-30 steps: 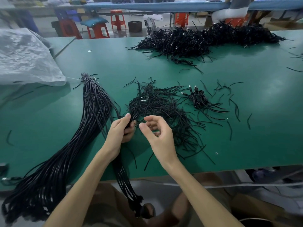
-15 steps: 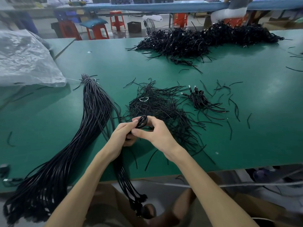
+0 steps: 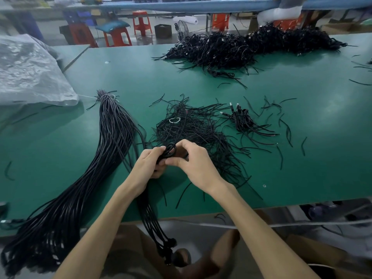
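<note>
A second ago the two hands were apart over the green table (image 3: 60, 141), and now they meet near the middle of its near edge. The left hand (image 3: 148, 164) has kept its place, curled round a gathered length of black cable. The wound-up coil (image 3: 170, 151) that now stands between the hands was not visible then. The right hand (image 3: 195, 162), which hovered with spread, empty fingers, has come in against it: thumb and forefinger pinch the coil's lower side and the other fingers arch over the top. I judge from this that the winding of this one cable is done or nearly so. The likely step in hand is holding the turns tight so that a tie can go round them; whether a tie is already in the fingers cannot be told. The coil is small, glossy and black, a few close turns making an upright oval loop with a gap through its middle, and its lower part is hidden in the fingers. It is held just above the surface, between the long bundle (image 3: 112, 137) of straight cables that runs from the far left towards the near left corner and the loose pile (image 3: 197, 127) of short black strands to the right. More strands (image 3: 155, 224) pass under the left wrist and hang over the near edge. Further right lies a small bunch (image 3: 243, 119) with metal plugs, and a large heap (image 3: 251, 45) sits along the far edge.
</note>
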Available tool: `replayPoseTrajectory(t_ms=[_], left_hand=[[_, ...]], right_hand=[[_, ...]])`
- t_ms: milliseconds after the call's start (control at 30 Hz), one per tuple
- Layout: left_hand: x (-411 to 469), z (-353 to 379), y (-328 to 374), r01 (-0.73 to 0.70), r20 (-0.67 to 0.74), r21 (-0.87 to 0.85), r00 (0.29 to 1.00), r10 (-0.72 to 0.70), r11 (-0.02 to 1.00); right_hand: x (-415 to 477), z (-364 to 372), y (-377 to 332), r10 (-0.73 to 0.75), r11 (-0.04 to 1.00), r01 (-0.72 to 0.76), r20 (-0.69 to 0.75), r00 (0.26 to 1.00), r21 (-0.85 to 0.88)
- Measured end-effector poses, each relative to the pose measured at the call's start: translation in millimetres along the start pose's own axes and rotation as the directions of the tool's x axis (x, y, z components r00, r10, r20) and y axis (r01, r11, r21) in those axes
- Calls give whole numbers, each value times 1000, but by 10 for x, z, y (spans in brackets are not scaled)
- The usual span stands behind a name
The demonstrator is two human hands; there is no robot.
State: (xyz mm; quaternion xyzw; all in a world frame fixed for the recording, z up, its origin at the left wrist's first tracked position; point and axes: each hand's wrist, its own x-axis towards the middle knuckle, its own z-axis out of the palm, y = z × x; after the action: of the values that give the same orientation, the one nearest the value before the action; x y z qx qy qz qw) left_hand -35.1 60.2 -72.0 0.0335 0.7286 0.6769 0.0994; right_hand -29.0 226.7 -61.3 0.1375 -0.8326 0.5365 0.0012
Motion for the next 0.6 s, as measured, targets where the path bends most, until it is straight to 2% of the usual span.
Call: replayPoseTrajectory(t_ms=[100,300,467,600], left_hand=[[-12,16,21,8,-20,13,1000,-8,1000],[-25,17,36,17,-24,6,1000,-17,1000],[-26,12,45,22,-18,-18,1000,-22,1000],[-21,-2,48,23,-5,-44,1000,-23,999]], right_hand=[[1,-11,-18,-10,999,8,53,999,34],[-8,-34,-34,-117,984,133,139,983,-114],[-46,-62,-38,-144,987,152,146,979,-46],[-77,-41,-43,-236,952,243,59,970,-188]])
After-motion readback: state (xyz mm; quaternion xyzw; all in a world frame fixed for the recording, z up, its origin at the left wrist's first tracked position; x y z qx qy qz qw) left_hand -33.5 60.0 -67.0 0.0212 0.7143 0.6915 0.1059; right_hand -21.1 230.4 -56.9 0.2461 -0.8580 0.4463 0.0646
